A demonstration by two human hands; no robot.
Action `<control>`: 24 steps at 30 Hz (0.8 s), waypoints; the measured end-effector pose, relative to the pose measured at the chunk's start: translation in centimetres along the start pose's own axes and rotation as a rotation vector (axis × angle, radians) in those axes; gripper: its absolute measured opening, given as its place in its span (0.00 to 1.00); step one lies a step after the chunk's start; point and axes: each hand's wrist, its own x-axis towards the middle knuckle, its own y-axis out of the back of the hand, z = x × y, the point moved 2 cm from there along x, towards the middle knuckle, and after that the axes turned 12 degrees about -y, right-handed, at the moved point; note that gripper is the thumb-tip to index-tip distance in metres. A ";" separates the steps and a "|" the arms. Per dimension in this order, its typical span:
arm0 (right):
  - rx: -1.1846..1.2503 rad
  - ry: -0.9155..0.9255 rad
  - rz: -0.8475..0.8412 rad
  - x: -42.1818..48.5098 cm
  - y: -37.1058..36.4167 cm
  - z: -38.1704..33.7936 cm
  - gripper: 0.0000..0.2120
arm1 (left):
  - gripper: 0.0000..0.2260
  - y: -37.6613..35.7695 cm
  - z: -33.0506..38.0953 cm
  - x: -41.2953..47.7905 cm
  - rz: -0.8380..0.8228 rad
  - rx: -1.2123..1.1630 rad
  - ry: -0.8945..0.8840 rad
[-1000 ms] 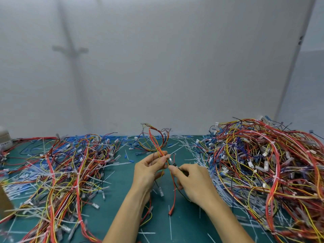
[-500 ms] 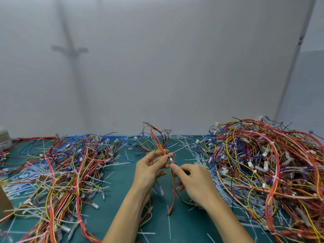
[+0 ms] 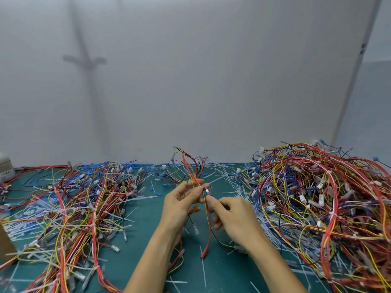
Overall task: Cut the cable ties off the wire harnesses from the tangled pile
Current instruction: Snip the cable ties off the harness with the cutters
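Observation:
A thin wire harness (image 3: 208, 225) of red, yellow and black strands hangs between my hands over the green mat (image 3: 146, 210). My left hand (image 3: 182, 203) pinches the strands between thumb and fingertips near their upper part. My right hand (image 3: 231, 216) pinches a small whitish cable tie (image 3: 207, 190) on the bundle with thumb and forefinger. The harness loops up behind my fingers (image 3: 190, 163). A large tangled pile of harnesses (image 3: 321, 199) rises on the right. I see no cutting tool.
A flatter spread of harnesses (image 3: 69, 208) covers the left of the mat. Cut white and blue tie pieces (image 3: 224, 176) litter the mat. A cardboard box corner (image 3: 5, 242) shows at the left edge, a pale device (image 3: 5, 167) at the far left. A grey wall stands behind.
My right hand has shifted slightly up and left, its fingertips closing on the tie at the bundle. The harness swayed a little; my left hand stayed nearly still.

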 end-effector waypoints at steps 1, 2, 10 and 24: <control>-0.002 0.000 -0.002 0.0 0.0 0.0 0.22 | 0.09 0.0 0.0 0.0 0.001 -0.001 -0.001; -0.007 0.002 -0.004 0.0 0.0 0.0 0.22 | 0.09 0.0 0.0 0.0 0.001 -0.005 0.000; -0.019 0.029 -0.004 0.1 -0.1 0.0 0.23 | 0.10 -0.1 0.1 0.0 -0.014 -0.019 0.009; 0.037 0.026 -0.010 0.2 -0.1 0.2 0.21 | 0.08 -0.3 0.2 -0.2 -0.062 0.008 0.028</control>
